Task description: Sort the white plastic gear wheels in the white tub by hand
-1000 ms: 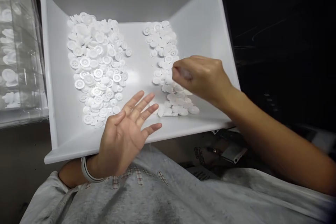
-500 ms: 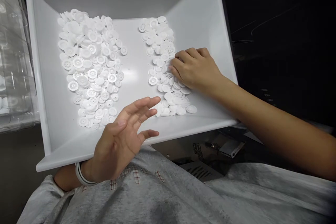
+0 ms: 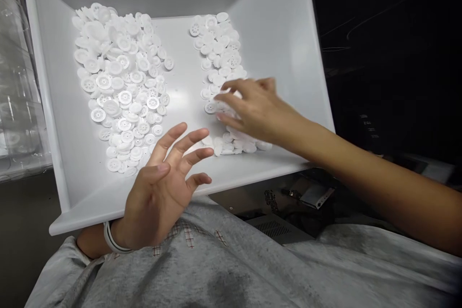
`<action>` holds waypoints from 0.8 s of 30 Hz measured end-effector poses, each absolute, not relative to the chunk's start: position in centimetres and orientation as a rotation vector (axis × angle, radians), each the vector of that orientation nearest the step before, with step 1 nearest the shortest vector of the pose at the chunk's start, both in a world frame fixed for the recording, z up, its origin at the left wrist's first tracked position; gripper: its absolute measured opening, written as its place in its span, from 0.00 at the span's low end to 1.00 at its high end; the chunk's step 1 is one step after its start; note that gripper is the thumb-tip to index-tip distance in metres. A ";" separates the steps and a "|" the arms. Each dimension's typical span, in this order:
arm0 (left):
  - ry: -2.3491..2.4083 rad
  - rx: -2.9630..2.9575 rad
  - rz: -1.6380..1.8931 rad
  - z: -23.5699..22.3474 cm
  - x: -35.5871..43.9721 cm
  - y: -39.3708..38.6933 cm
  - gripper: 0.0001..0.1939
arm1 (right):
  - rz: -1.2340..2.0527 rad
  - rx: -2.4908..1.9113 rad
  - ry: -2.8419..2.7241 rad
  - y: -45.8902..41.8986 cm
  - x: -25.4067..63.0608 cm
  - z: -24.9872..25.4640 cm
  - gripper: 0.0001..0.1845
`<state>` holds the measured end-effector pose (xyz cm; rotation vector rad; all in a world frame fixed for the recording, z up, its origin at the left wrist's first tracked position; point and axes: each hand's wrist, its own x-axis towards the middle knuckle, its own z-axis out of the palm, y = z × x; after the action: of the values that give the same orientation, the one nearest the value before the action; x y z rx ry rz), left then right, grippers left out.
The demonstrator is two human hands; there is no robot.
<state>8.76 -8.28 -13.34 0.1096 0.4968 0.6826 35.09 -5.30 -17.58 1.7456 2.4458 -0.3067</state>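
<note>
Two heaps of small white plastic wheel-like discs lie inside a white tray (image 3: 55, 120). The left heap (image 3: 124, 82) is larger and wider, and the right heap (image 3: 218, 53) forms a narrower band. My right hand (image 3: 252, 108) is over the lower part of the right heap, its fingers bent and apart, hiding some discs. No disc shows clearly in its grip. My left hand (image 3: 164, 192) is raised palm up near the tray's front edge, fingers spread and nothing in them. It hovers beside the lower end of the left heap.
Clear plastic trays (image 3: 19, 101) stand along the left side. A dark surface (image 3: 390, 57) lies to the right. Below the tray's front edge are a grey vented box (image 3: 272, 230) and a small metal-edged part (image 3: 316, 197).
My right hand has moved slightly left and down over the right heap, and its fingers have spread. My left hand's fingers have opened wider. The view has shifted slightly.
</note>
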 end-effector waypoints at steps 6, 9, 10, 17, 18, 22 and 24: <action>0.493 0.050 0.729 -13.5 8.7 -8.2 0.16 | -0.829 1.300 2.476 -6.8 31.8 -17.3 0.11; 0.475 0.052 0.719 -13.4 8.6 -8.3 0.16 | -0.947 1.277 2.388 -6.8 31.4 -16.8 0.10; 0.476 0.051 0.720 -13.4 8.6 -8.3 0.15 | -0.979 1.278 2.361 -6.8 31.3 -16.5 0.11; 0.452 0.042 0.730 -13.6 8.5 -8.4 0.14 | -1.134 1.324 2.211 -7.0 31.5 -16.7 0.10; 0.442 0.043 0.728 -13.6 8.5 -8.4 0.14 | -1.167 1.327 2.198 -6.9 31.5 -16.7 0.10; 0.440 0.033 0.738 -13.7 8.5 -8.4 0.13 | -1.319 1.346 2.189 -6.3 30.6 -16.5 0.11; 0.449 0.030 0.746 -13.6 8.6 -8.5 0.13 | -1.386 1.376 2.192 -5.9 29.7 -16.3 0.11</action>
<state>8.60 -8.46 -13.62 0.0299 0.4486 0.7464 29.70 -5.91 -16.35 1.3762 2.1916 -1.3864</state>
